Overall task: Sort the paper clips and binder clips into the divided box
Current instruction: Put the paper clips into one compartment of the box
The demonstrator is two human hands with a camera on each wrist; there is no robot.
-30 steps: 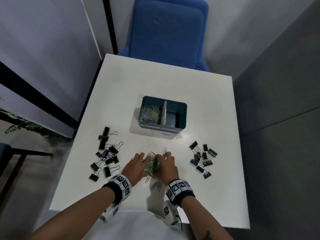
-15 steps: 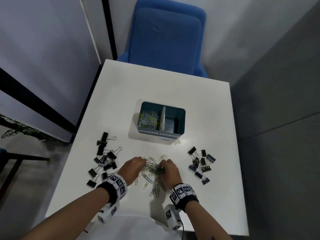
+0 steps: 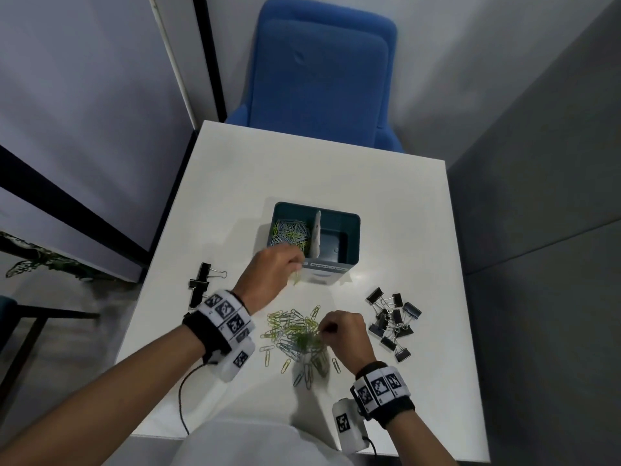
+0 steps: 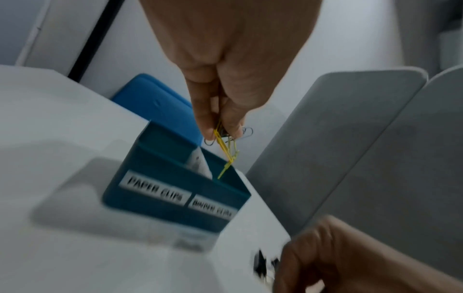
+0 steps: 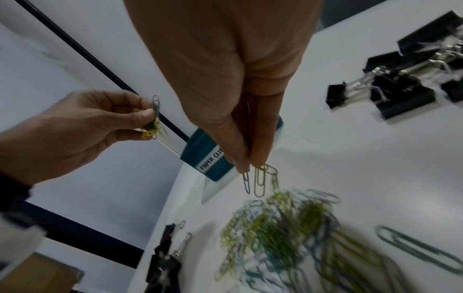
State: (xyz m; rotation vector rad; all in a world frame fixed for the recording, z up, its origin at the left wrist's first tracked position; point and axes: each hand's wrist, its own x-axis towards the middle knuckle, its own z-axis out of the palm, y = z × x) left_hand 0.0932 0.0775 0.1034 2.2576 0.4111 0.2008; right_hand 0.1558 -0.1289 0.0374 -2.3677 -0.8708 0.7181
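A teal divided box (image 3: 349,223) stands mid-table, labelled "PAPER CLIPS" (image 4: 154,190) on its left half and "BINDER CLIPS" on its right. Its left compartment holds several paper clips (image 3: 290,232); the right one looks bare. My left hand (image 3: 272,272) is raised just in front of the box and pinches a small bunch of yellow and grey paper clips (image 4: 225,142). My right hand (image 3: 342,331) pinches a few paper clips (image 5: 260,180) just above the loose pile of paper clips (image 3: 295,334) near the front of the table.
Black binder clips lie in two heaps: one to the right (image 3: 391,317) of the pile, one to the left (image 3: 201,280), partly hidden by my left wrist. A blue chair (image 3: 319,72) stands beyond the white table (image 3: 336,169). Grey partitions rise on the right.
My left hand has lifted from the pile with a pinch of paper clips and moved forward to the box. The right hand stays at the pile, now pinching a few clips.
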